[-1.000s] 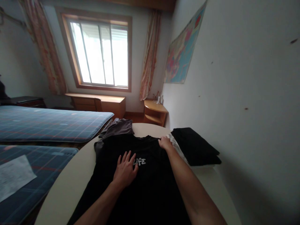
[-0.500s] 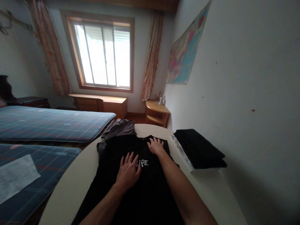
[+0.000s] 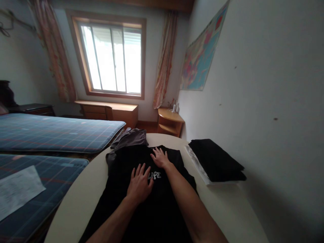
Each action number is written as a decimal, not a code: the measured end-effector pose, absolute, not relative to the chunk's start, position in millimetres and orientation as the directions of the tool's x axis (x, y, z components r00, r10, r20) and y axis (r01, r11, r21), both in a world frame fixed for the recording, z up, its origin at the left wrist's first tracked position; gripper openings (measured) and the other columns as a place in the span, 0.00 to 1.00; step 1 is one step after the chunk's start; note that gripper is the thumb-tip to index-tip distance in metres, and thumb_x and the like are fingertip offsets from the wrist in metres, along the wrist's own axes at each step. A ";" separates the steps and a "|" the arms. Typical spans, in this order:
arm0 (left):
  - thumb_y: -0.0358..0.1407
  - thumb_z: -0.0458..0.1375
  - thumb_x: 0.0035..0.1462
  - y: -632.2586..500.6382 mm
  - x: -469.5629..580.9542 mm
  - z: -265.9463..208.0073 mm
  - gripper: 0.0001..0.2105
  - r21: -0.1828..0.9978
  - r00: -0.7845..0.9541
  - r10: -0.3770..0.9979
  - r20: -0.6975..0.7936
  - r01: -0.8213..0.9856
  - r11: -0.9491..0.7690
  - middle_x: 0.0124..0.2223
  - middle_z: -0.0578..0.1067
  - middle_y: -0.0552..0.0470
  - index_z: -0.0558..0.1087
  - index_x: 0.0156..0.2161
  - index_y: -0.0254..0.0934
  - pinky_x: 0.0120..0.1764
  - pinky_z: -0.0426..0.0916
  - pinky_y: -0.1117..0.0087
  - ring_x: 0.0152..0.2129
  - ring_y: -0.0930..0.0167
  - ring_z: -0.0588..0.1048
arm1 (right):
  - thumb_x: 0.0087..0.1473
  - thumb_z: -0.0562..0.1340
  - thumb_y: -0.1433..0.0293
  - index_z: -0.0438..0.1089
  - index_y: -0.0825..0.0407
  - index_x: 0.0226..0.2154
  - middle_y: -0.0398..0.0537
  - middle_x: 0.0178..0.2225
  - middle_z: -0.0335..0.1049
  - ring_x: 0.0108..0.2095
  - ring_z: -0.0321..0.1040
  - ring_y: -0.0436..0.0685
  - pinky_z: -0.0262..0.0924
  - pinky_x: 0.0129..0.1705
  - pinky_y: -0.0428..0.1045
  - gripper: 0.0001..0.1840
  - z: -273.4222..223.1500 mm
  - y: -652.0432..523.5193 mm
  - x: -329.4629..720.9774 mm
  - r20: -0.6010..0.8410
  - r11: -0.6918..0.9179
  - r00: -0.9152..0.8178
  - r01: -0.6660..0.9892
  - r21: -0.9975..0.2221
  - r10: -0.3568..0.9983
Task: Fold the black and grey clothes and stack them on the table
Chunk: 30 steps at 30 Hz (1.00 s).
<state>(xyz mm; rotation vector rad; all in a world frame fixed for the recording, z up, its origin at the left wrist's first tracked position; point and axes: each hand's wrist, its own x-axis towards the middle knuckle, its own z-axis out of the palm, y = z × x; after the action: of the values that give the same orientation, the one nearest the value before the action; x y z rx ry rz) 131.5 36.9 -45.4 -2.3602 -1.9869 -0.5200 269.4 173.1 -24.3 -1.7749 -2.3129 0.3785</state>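
A black T-shirt [image 3: 118, 175] with white "Life" lettering on its chest lies spread on a pale round table [image 3: 66, 206], its collar toward the window. My left hand [image 3: 139, 184] rests on the chest, fingers spread, partly over the start of the lettering. Just below the collar, my right hand [image 3: 160, 157] lies flat on the cloth with its fingers apart. Neither hand grips anything. My forearms cover part of the shirt's lower half.
A folded black garment pile [image 3: 215, 160] with white cloth beneath sits at the table's right, near the wall. Crumpled grey-brown clothing [image 3: 131, 137] lies at the far edge. Left of the table are plaid mattresses [image 3: 63, 135] and a paper sheet [image 3: 20, 189].
My right hand has slid left across the upper shirt, from near the right shoulder to just under the collar. My left hand has stayed nearly in place.
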 end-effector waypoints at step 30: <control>0.44 0.49 0.64 36.6 129.0 -39.2 0.25 0.178 0.144 0.968 0.206 0.967 -0.182 0.68 0.59 0.45 0.63 0.64 0.41 0.65 0.48 0.53 0.66 0.59 0.54 | 0.53 0.56 0.76 0.73 0.50 0.42 0.46 0.38 0.75 0.38 0.71 0.53 0.58 0.42 0.44 0.15 -5.8 19.8 438.1 0.190 0.114 -0.041 0.915 -0.387 0.981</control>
<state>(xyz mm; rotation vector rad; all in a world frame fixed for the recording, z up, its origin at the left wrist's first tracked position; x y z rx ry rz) 129.0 36.6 -39.2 -2.3786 -2.0111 -0.4324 438.1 19.8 -5.8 -1.8416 -1.9982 0.2226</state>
